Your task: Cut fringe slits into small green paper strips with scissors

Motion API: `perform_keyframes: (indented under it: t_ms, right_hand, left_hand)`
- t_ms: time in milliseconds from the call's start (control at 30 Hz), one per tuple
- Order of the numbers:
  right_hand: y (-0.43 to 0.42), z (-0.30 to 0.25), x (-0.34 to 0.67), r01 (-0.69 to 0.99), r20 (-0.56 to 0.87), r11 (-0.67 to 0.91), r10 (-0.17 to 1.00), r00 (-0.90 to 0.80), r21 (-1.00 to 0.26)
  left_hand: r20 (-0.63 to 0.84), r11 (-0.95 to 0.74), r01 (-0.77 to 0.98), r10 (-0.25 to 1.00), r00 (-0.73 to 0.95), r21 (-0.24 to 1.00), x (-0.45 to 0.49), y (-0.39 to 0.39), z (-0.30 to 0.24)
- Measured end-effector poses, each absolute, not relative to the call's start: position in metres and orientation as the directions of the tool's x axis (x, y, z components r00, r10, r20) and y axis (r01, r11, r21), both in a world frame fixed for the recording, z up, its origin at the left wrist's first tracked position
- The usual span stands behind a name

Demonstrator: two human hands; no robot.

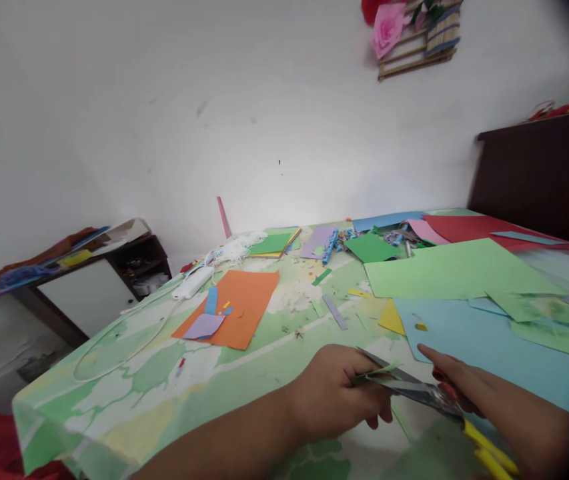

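Note:
My left hand (337, 387) is closed in a pinch on a small piece of light green paper (389, 369), whose frayed end sticks out past the fingers. Parted scissors blades (414, 389) lie around this paper, their tips close to my left fingers. On the right, my right hand (469, 387) grips the scissors by a red handle, which its fingers partly cover; the index finger points forward. Yellow strips (489, 447) show below my right hand; I cannot tell whether they belong to the scissors. A large light blue sheet (444, 327) lies beyond both hands.
An orange sheet (251, 300) bears small paper scraps. Light green (444, 270) and red sheets (479, 230) lie at the right. A white power strip (193, 283) with its cable sits at the left. Paper stacks (274, 243) and a blue patterned roll (331, 247) lie near the wall.

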State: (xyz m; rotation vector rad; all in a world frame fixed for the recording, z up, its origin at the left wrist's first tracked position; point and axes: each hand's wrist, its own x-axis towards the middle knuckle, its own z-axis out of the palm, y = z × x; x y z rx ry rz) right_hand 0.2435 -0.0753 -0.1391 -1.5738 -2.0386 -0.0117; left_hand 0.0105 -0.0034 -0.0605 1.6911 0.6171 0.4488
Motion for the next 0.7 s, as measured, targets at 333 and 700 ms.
perform_keyframes:
  t_ms: [333, 700]
  right_hand:
    - [-0.080, -0.155, 0.252, 0.900, 0.339, 0.371, 0.897, -0.284, -0.229]
    - [-0.069, -0.147, 0.223, 0.907, 0.463, 0.196, 0.886, -0.001, -0.373]
  left_hand:
    - [-0.036, -0.152, 0.158, 0.596, 0.802, 0.976, 0.008, -0.007, -0.052]
    - [-0.258, 0.046, 0.287, 0.590, 0.765, 0.957, 0.010, -0.005, -0.049]
